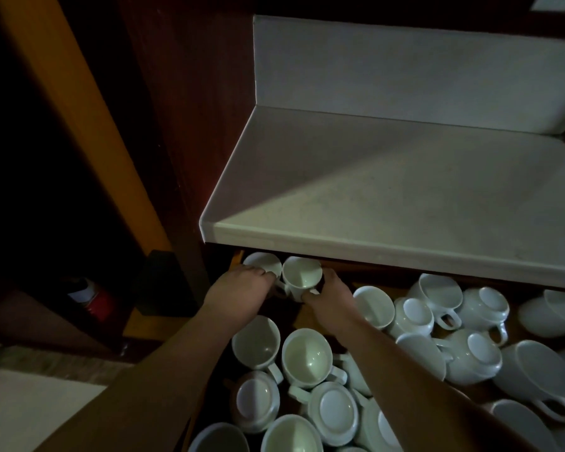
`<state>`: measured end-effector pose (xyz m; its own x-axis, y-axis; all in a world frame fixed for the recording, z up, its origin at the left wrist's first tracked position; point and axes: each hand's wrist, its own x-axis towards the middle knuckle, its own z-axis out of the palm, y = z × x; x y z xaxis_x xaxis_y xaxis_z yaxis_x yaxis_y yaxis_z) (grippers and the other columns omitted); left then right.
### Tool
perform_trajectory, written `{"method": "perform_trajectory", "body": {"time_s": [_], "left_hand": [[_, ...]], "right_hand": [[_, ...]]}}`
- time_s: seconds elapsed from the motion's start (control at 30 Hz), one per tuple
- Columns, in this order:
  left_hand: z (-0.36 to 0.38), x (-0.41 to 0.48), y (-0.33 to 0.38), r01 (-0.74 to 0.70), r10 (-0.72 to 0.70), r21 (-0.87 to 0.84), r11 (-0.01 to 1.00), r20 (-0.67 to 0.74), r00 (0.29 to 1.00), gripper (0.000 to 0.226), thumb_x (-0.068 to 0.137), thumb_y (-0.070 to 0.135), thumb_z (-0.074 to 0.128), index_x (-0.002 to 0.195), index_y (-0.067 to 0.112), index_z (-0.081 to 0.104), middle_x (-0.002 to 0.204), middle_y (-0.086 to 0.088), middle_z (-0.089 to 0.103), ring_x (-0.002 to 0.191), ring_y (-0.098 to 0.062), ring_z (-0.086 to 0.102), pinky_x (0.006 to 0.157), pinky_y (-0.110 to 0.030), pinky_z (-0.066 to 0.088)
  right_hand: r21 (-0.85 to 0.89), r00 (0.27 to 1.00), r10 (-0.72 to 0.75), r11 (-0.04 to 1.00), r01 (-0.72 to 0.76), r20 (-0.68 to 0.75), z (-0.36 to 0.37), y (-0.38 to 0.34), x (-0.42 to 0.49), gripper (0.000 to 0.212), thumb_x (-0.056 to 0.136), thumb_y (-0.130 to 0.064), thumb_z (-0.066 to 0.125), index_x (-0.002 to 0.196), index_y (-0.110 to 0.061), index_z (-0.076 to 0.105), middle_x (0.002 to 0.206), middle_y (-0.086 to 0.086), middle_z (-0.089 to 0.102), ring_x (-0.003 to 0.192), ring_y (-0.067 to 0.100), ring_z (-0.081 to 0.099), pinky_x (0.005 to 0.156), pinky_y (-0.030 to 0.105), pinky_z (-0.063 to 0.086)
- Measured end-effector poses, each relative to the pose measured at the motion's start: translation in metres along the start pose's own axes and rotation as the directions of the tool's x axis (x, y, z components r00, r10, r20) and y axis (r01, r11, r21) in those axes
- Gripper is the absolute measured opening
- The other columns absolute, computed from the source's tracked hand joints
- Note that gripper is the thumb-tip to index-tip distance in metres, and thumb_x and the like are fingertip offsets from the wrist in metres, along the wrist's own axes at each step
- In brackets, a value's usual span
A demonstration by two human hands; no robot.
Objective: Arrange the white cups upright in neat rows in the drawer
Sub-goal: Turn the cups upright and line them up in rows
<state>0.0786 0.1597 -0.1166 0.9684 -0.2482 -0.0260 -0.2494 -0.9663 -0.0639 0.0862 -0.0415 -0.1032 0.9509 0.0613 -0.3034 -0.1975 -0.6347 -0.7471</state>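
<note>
An open wooden drawer (237, 257) under the counter holds several white cups. Two stand upright side by side at its far left corner. My left hand (242, 283) grips the corner cup (264, 261) by its near rim. My right hand (331, 296) holds the second upright cup (302, 273) from its near right side. Closer to me, two more upright cups (307, 355) stand among several cups lying upside down (335, 409). To the right, a jumble of cups lies tipped on their sides or inverted (480, 349).
A pale countertop (388, 197) overhangs the drawer's far part, with a light backsplash (405, 73) behind. Dark wooden cabinet panels rise at the left. A red and white can (92, 300) sits on a low dark shelf at the left.
</note>
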Motion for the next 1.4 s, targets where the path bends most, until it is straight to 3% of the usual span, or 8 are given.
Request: {"method": "perform_trajectory", "body": {"time_s": [0.1,0.3,0.43,0.5,0.7,0.9,1.23,1.4], "left_hand": [[0.0,0.001,0.0,0.018,-0.019,-0.079,0.997,-0.007,1.0,0.016,0.094,0.015,0.063,0.105,0.027,0.062,0.101,0.001,0.069,0.102,-0.026,0.064,0.103,-0.039,0.046],[-0.008,-0.006,-0.001,-0.078,0.041,-0.225,0.971,-0.163,0.986,0.044,0.085,0.03,0.072,0.128,0.026,0.065,0.128,0.0,0.069,0.115,-0.029,0.066,0.114,-0.053,0.039],[-0.02,-0.009,0.028,-0.118,0.057,-0.267,0.957,-0.226,0.972,0.036,0.09,0.026,0.071,0.126,0.024,0.069,0.128,0.001,0.067,0.12,-0.024,0.063,0.103,-0.045,0.045],[-0.021,-0.004,0.041,-0.156,0.09,-0.324,0.933,-0.21,0.974,0.034,0.092,0.022,0.068,0.126,0.022,0.07,0.127,-0.002,0.068,0.116,-0.027,0.064,0.097,-0.041,0.048],[-0.009,0.014,0.053,-0.11,0.072,-0.292,0.95,-0.137,0.988,0.029,0.094,0.028,0.066,0.121,0.025,0.072,0.12,-0.004,0.073,0.109,-0.028,0.064,0.095,-0.038,0.049],[-0.003,0.02,0.056,-0.115,0.075,-0.271,0.956,-0.154,0.985,0.026,0.095,0.037,0.066,0.116,0.025,0.075,0.113,-0.003,0.074,0.104,-0.03,0.064,0.092,-0.041,0.048],[-0.005,0.022,0.058,-0.112,0.082,-0.233,0.966,-0.135,0.987,0.02,0.094,0.03,0.065,0.112,0.03,0.076,0.106,0.001,0.071,0.1,-0.027,0.063,0.087,-0.037,0.045],[-0.011,0.011,0.075,-0.101,0.04,-0.294,0.951,-0.208,0.977,0.033,0.088,0.02,0.065,0.12,0.02,0.073,0.118,-0.004,0.068,0.105,-0.03,0.064,0.087,-0.039,0.052]], "right_hand": [[0.011,1.0,-0.011,1.0,0.01,0.014,-0.002,0.0,0.0,0.05,0.091,-0.026,0.075,0.135,-0.015,0.053,0.12,0.001,0.062,0.104,0.017,0.055,0.09,0.032,0.043],[-0.067,0.999,-0.029,0.997,0.032,0.045,-0.02,-0.004,-0.019,0.068,0.08,-0.044,0.076,0.138,-0.02,0.052,0.122,0.002,0.064,0.108,0.022,0.062,0.088,0.038,0.051],[-0.148,0.997,-0.069,0.986,0.071,0.017,-0.056,0.006,-0.037,0.044,0.094,-0.032,0.069,0.136,-0.021,0.063,0.127,0.001,0.069,0.116,0.022,0.065,0.101,0.039,0.053],[-0.232,0.995,-0.074,0.971,0.058,-0.06,-0.075,0.02,-0.044,0.038,0.097,-0.029,0.067,0.135,-0.023,0.064,0.132,-0.002,0.067,0.118,0.02,0.065,0.098,0.034,0.052],[-0.56,0.99,-0.104,0.828,0.032,-0.097,-0.085,0.047,-0.05,0.063,0.091,-0.049,0.068,0.144,-0.021,0.051,0.139,0.003,0.055,0.127,0.023,0.053,0.106,0.037,0.041],[-0.706,0.987,-0.147,0.706,0.062,-0.06,-0.077,0.046,-0.043,0.083,0.089,-0.057,0.068,0.152,-0.012,0.036,0.143,0.01,0.051,0.13,0.029,0.048,0.107,0.037,0.039],[-0.691,0.99,-0.139,0.718,0.087,-0.02,-0.075,0.046,-0.039,0.071,0.091,-0.048,0.067,0.147,-0.012,0.042,0.143,0.008,0.049,0.128,0.026,0.047,0.105,0.035,0.039],[-0.648,0.987,-0.155,0.748,0.145,0.042,-0.074,0.047,-0.038,0.075,0.088,-0.046,0.072,0.15,-0.018,0.041,0.145,0.002,0.047,0.133,0.024,0.045,0.106,0.035,0.042]]}}
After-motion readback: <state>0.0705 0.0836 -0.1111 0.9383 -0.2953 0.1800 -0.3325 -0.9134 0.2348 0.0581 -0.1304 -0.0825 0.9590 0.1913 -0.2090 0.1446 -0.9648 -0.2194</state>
